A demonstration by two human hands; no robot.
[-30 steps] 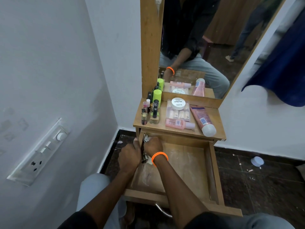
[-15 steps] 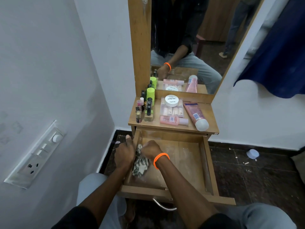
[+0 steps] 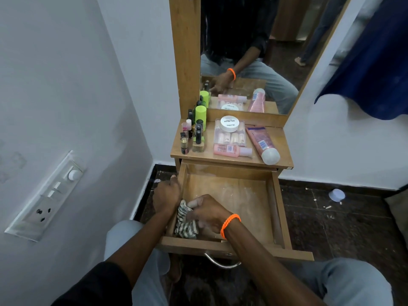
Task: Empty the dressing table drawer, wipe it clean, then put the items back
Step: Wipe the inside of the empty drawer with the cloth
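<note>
Drawer: the wooden drawer (image 3: pixel 229 195) stood pulled out toward the near side beneath the dressing table top (image 3: pixel 280 149). Its floor showed pale dusty smears, and nothing but the cloth lay in it.
Cloth: a striped cloth (image 3: pixel 185 224) sat bunched in the near left corner of the drawer, against the left wall.
Right hand: the right hand (image 3: pixel 206 214), an orange band (image 3: pixel 229 221) on its wrist, was inside the drawer with fingers curled over the cloth, gripping it and pressing it to the drawer floor.
Left hand: the left hand (image 3: pixel 166 194) was on the drawer's left wall, fingers curled over the top edge and holding it.
Table top, left: a cluster of small nail polish bottles (image 3: pixel 191 140) stood upright at the far left, with a green-capped container (image 3: pixel 200 117) behind them.
Table top, centre: a clear case (image 3: pixel 229 136) lay flat with a white round jar (image 3: pixel 229 124) on its far end. A pink bottle (image 3: pixel 231 150) lay on its side just near of the case.
Table top, right: a pink tube (image 3: pixel 262 144) lay on its side, white cap pointing near.
Mirror: the mirror (image 3: pixel 276 51) rose behind the table top and reflected the items and the seated person.
Handle: a metal handle (image 3: pixel 220 262) hung below the drawer front.
Left wall: a switch panel (image 3: pixel 46 195) was fixed to it.
Floor, right: a small white lid (image 3: pixel 336 194) lay on the dark tiles.
</note>
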